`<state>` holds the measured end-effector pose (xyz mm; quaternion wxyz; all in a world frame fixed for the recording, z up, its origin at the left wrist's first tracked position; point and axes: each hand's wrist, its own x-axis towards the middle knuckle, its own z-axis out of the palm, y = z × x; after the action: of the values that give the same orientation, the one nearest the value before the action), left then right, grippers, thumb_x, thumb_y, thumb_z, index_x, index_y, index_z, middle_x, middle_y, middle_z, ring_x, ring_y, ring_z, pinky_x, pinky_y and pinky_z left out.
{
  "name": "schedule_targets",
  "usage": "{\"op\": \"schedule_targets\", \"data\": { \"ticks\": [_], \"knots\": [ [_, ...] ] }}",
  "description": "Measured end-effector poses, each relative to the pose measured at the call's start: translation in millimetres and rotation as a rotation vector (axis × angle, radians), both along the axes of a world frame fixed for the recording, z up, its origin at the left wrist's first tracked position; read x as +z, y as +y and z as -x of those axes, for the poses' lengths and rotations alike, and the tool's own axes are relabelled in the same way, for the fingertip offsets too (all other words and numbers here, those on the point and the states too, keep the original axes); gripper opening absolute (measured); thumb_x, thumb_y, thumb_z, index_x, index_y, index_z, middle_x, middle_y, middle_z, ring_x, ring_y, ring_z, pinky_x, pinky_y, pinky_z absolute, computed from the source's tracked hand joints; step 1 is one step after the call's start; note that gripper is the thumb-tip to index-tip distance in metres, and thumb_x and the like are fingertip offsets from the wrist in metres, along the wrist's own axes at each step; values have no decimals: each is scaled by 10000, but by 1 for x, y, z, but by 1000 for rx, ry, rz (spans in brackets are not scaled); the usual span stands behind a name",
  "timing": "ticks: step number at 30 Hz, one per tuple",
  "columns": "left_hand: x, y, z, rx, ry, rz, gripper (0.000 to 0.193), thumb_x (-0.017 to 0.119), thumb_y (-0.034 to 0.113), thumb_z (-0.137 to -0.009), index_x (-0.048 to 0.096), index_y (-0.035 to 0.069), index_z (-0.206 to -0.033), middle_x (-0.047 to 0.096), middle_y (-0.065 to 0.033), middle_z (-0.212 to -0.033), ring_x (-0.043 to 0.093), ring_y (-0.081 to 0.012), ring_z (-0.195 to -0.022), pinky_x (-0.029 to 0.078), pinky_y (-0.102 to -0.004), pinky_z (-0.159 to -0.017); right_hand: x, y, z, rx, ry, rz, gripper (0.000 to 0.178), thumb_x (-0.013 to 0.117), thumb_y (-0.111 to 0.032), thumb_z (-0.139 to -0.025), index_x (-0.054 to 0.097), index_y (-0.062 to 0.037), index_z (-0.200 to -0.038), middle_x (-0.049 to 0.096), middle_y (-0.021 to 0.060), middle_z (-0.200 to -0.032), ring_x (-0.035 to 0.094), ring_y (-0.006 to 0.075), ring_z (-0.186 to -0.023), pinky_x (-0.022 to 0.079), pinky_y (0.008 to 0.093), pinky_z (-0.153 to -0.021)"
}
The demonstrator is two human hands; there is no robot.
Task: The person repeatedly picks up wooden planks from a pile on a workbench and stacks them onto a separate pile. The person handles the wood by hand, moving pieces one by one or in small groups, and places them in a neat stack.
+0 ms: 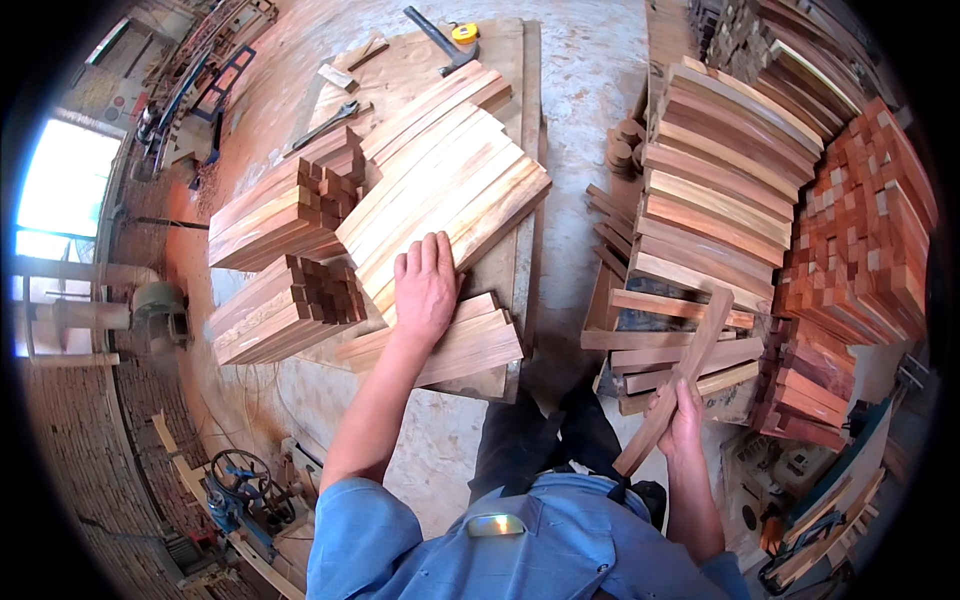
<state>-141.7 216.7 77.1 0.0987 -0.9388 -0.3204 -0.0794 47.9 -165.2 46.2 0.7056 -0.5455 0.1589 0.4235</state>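
My left hand point(427, 283) lies palm down with its fingers stretched out on the near edge of a stack of pale wooden slats point(450, 190) on a low plywood-topped table. A few shorter-looking slats point(478, 350) lie beside it, nearer to me. Left of the stack stand two bundles of wooden strips point(260, 228), their ends toward the slats. My right hand point(684, 418) is closed around one brown wooden slat point(709, 330), which it holds tilted, with the lower end close to my waist. Behind that slat, several loose slats point(690, 355) lie crosswise at the end of a larger pile.
A hammer point(430, 36), a yellow tape measure point(465, 34) and an adjustable wrench point(332, 122) rest toward the table's far side. At right rises a long pile of slats point(725, 170), with stacked reddish blocks point(850, 245) beyond. A machine with a handwheel point(240, 478) stands at lower left.
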Motion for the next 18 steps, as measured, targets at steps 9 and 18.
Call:
{"op": "schedule_targets", "data": {
  "ticks": [9,18],
  "knots": [
    [2,3,-2,8,-3,1,549,609,179,-828,506,-33,-1325,528,-162,-1325,498,-305,-1211,395,-436,-991,10,39,5,80,-18,-82,346,602,-300,-983,477,-128,-1256,573,58,-852,599,185,-681,526,337,-586],
    [33,-8,13,20,-95,281,466,681,192,-824,535,8,-1226,605,-156,-1117,586,-308,-1051,464,-403,-893,7,74,17,187,-32,-125,383,628,-359,-965,479,-138,-1241,564,52,-817,595,177,-668,527,330,-562]
  ]
}}
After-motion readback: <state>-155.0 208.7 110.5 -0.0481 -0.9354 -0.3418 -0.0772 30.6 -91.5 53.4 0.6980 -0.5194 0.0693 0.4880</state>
